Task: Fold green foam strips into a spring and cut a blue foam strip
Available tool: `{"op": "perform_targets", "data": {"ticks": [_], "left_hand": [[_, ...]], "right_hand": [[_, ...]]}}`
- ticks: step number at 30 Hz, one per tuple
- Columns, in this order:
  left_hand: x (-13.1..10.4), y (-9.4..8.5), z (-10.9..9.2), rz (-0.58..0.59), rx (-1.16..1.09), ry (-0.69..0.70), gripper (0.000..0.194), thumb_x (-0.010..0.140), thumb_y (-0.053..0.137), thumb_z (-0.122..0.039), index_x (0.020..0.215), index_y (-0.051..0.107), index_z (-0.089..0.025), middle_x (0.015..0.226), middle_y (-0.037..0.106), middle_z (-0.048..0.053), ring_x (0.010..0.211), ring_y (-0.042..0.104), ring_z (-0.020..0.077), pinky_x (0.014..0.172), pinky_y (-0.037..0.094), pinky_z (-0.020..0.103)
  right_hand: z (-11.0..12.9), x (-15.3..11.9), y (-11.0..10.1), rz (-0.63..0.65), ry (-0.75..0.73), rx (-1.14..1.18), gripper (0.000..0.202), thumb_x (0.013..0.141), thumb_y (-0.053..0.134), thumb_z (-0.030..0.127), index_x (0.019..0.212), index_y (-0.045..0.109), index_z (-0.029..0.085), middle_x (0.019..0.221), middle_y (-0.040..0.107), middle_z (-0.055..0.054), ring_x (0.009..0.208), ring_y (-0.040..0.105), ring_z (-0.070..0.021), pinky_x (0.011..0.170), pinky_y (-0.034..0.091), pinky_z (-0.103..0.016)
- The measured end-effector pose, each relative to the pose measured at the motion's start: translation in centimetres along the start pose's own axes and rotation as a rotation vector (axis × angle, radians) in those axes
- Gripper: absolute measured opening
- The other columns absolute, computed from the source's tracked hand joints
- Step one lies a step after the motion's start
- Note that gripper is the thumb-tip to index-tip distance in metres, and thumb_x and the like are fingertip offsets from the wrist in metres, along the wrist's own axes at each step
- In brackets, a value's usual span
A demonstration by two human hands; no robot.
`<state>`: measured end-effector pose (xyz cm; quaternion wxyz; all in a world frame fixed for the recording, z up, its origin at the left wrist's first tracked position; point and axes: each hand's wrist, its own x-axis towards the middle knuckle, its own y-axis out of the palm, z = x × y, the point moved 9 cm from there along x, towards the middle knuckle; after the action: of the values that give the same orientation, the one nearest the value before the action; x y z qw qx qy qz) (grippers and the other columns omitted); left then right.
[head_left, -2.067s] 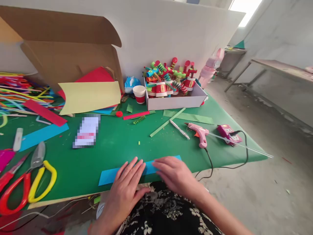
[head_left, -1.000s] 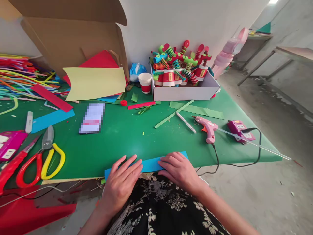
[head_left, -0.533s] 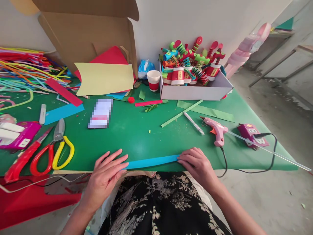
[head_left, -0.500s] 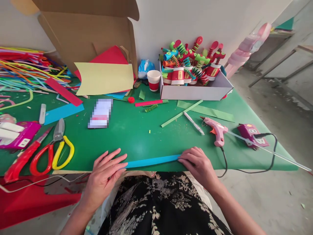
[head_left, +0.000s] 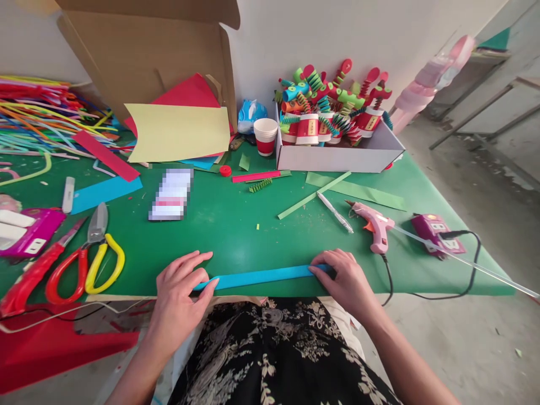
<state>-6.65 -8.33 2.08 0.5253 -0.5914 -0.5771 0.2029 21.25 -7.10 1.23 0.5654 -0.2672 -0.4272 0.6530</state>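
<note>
A narrow blue paper strip stretches between my two hands along the front edge of the green table. My left hand pinches its left end between thumb and index finger, the other fingers stretched out above the table. At the strip's other end, my right hand grips it with thumb and fingers, partly covering that end. Nearest beyond my right hand lies a pink glue gun. To the left of my left hand are scissors with one red and one yellow handle.
A red-handled knife and a purple power strip lie at the left. A phone, a pen and green paper strips lie farther back. Behind stand paper cups and a white box of paper figures.
My left thumb and index finger have shifted slightly left and closed on the strip's left end, showing more of it. The right hand has barely moved and still holds the strip.
</note>
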Motion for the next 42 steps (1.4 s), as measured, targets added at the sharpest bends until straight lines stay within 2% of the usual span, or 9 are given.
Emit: {"op": "perform_targets", "data": {"ticks": [8,16,23,26,31,34,36,39,42], "left_hand": [[-0.4,-0.1,0.4,0.034,-0.053,0.047,0.015,0.087,0.055,-0.026,0.073,0.060,-0.025,0.116,0.068,0.005,0.115,0.057,0.0267,0.097,0.045,0.048],[-1.3,-0.7,0.0,0.038,-0.112,0.193,0.022,0.086,0.053,-0.012,0.091,0.066,-0.028,0.116,0.069,0.003,0.119,0.056,0.0245,0.099,0.046,0.048],[-1.4,-0.2,-0.4,0.059,-0.065,0.241,0.020,0.086,0.054,-0.014,0.094,0.067,-0.027,0.110,0.071,0.003,0.110,0.062,0.0227,0.098,0.046,0.045],[-1.3,-1.5,-1.3,-0.053,-0.074,0.199,0.015,0.085,0.057,-0.013,0.091,0.066,-0.024,0.092,0.073,0.003,0.090,0.067,0.0188,0.088,0.051,0.036],[-1.3,-4.1,-4.3,-0.386,-0.045,0.092,0.015,0.083,0.061,-0.008,0.094,0.063,-0.019,0.073,0.066,0.001,0.066,0.061,0.0124,0.068,0.050,0.026],[-0.7,-2.1,-8.6,-0.246,-0.123,0.365,0.018,0.085,0.058,-0.007,0.100,0.063,-0.017,0.066,0.063,0.000,0.062,0.057,0.0126,0.065,0.048,0.027],[-0.7,-0.9,-10.9,-0.114,-0.180,0.562,0.015,0.089,0.057,-0.018,0.103,0.063,-0.017,0.069,0.065,0.002,0.068,0.059,0.0147,0.069,0.050,0.030],[-0.6,-0.6,-11.6,0.020,-0.225,0.671,0.038,0.094,0.046,-0.045,0.114,0.061,-0.017,0.095,0.071,0.010,0.092,0.062,0.0216,0.084,0.051,0.038],[0.4,-1.6,-10.8,0.027,-0.190,0.640,0.043,0.093,0.047,-0.046,0.127,0.055,-0.021,0.117,0.066,0.011,0.115,0.056,0.0262,0.100,0.045,0.046]], "right_hand": [[0.1,-0.4,-0.7,0.033,-0.039,0.115,0.012,0.091,0.055,0.028,0.082,0.061,0.023,0.074,0.067,-0.002,0.072,0.060,-0.0187,0.070,0.047,-0.034],[0.6,-1.9,-1.3,-0.087,-0.185,0.118,0.013,0.092,0.051,0.015,0.088,0.059,0.025,0.084,0.068,-0.001,0.082,0.063,-0.0185,0.100,0.042,-0.048],[2.9,-2.0,-1.3,-0.100,-0.241,0.007,0.008,0.090,0.060,0.025,0.096,0.063,0.023,0.090,0.069,-0.003,0.085,0.063,-0.0187,0.102,0.041,-0.048],[4.8,-2.3,-1.4,-0.175,-0.275,0.040,0.007,0.089,0.060,0.024,0.091,0.067,0.021,0.081,0.069,-0.004,0.075,0.060,-0.0174,0.083,0.049,-0.038],[6.8,-1.4,3.5,0.260,-0.080,0.603,0.035,0.089,0.060,0.045,0.111,0.067,0.019,0.085,0.069,-0.005,0.069,0.061,-0.0146,0.065,0.050,-0.027],[7.9,-0.4,4.9,0.342,0.067,1.006,0.073,0.079,0.060,0.065,0.137,0.048,0.022,0.114,0.065,-0.011,0.096,0.064,-0.0217,0.081,0.053,-0.034],[7.8,0.6,4.8,0.273,0.128,1.141,0.069,0.085,0.051,0.064,0.139,0.046,0.022,0.116,0.064,-0.011,0.099,0.063,-0.0210,0.086,0.052,-0.036],[6.9,1.3,4.3,0.253,0.193,1.095,0.054,0.094,0.038,0.057,0.130,0.053,0.020,0.093,0.068,-0.006,0.072,0.063,-0.0130,0.070,0.052,-0.027],[7.8,0.7,4.8,0.586,0.082,0.837,0.042,0.097,0.038,0.048,0.116,0.061,0.019,0.075,0.067,0.001,0.048,0.051,-0.0076,0.051,0.044,-0.020]]}}
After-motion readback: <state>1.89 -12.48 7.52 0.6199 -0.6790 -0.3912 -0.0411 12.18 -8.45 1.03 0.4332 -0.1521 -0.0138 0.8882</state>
